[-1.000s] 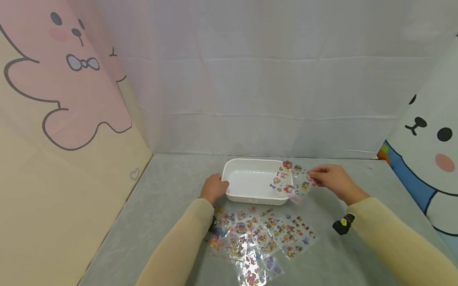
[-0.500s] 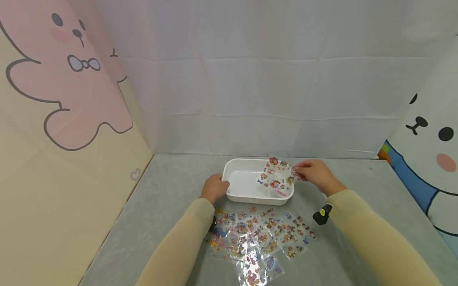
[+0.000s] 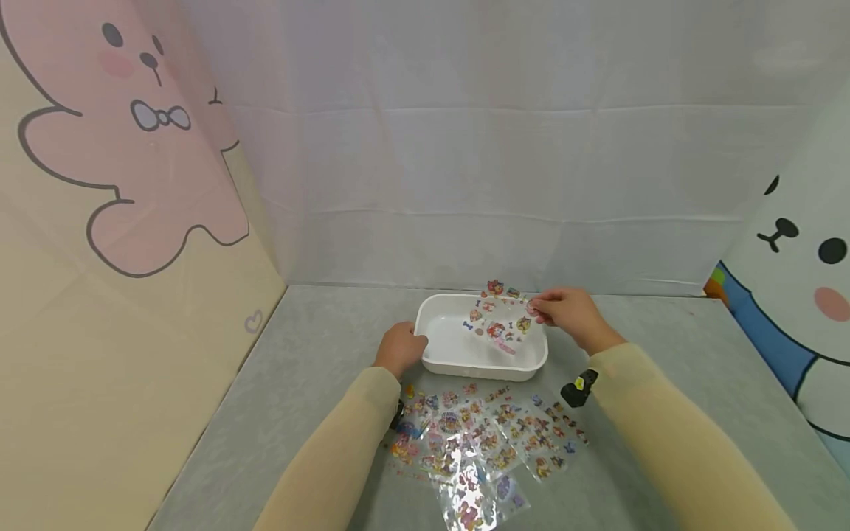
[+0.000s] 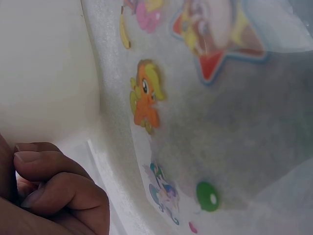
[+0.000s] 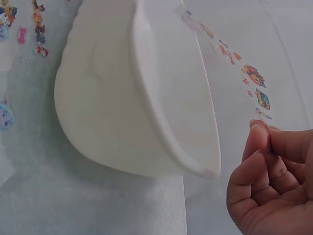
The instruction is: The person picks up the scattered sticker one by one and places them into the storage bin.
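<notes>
A white plastic tray point(image 3: 441, 335) stands on the grey table. My left hand point(image 3: 401, 348) grips its left end, thumb over the rim; in the left wrist view the fingers of that hand point(image 4: 63, 188) are curled at the tray's wall. Between thumb and fingertips my right hand point(image 3: 569, 316) pinches a clear sticker sheet point(image 3: 496, 330) by its right edge. The sheet, printed with small cartoon figures, hangs tilted over the tray's right half. From the right wrist view, the right hand point(image 5: 274, 181) is beside the tray's rim point(image 5: 151, 98), above table height.
Several clear sticker sheets point(image 3: 458, 435) lie overlapping on the table in front of the tray, some shining with glare. A white curtain point(image 3: 425, 147) hangs behind the table. Printed cloth panels point(image 3: 219, 310) close off the left and right sides.
My right hand has moved left and slightly away from me, carrying the sticker sheet from the tray's right end to over its inside. My left hand has kept its grip on the tray.
</notes>
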Motion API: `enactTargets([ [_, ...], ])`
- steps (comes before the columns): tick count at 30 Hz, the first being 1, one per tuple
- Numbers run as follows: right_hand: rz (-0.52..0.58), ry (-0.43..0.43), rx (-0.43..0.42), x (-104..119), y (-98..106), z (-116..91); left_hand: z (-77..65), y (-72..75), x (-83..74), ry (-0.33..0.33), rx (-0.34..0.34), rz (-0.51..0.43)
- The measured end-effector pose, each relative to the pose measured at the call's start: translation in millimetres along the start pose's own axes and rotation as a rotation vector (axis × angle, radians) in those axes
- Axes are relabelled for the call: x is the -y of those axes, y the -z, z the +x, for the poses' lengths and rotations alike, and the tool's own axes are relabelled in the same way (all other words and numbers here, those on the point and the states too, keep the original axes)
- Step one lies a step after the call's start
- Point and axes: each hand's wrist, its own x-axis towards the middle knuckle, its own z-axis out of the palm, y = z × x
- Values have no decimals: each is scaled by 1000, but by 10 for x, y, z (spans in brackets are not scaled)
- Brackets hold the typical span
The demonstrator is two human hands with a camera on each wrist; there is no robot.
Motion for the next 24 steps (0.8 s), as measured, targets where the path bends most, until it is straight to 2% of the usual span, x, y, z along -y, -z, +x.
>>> enactTargets([
  [6,-52,29,13,42,-111,47,-4,2,-2,6,2,0],
  [12,-178,67,20,81,-214,69,-10,9,-11,-1,0,8],
  [19,-303,182,55,44,-314,15,-34,9,-18,-1,1,-3],
  [24,-378,246,51,11,-380,-3,-29,1,-11,1,-2,-7],
])
